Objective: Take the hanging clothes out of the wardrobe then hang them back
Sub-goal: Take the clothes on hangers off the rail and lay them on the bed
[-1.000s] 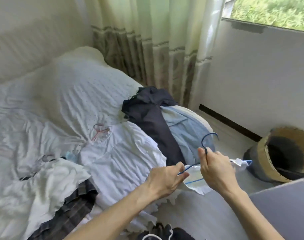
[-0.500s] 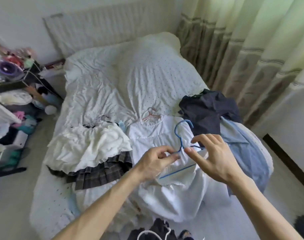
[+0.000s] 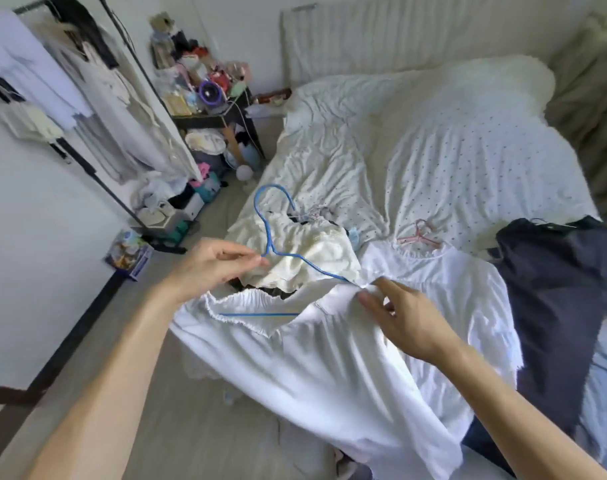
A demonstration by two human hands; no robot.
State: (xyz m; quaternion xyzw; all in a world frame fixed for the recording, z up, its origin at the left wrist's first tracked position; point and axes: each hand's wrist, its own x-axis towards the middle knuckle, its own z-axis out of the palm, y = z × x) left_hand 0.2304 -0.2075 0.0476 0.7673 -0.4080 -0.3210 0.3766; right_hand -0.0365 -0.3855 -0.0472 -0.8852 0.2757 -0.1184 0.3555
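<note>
A blue wire hanger (image 3: 270, 233) sits inside the neck of a white garment (image 3: 333, 362) held up over the bed's near edge. My left hand (image 3: 212, 268) pinches the hanger just below its hook. My right hand (image 3: 404, 318) pinches the garment's shoulder where the hanger arm enters the fabric. Several other clothes lie on the bed: a cream frilled top (image 3: 312, 251), a white dress with a pink hanger (image 3: 420, 237), and a dark navy garment (image 3: 558, 292). The open clothes rack (image 3: 97, 84) with hanging clothes stands at the left.
The bed (image 3: 451, 140) fills the right and centre. A cluttered black side table (image 3: 212, 112) stands between rack and bed. Boxes and bags lie on the floor under the rack (image 3: 163, 209). A strip of grey floor (image 3: 205, 410) runs along the bed's left side.
The view has swung left from the window and curtain to the rack. The hanger and white garment moved left with both hands; my right hand shifted from the hook to the garment's shoulder.
</note>
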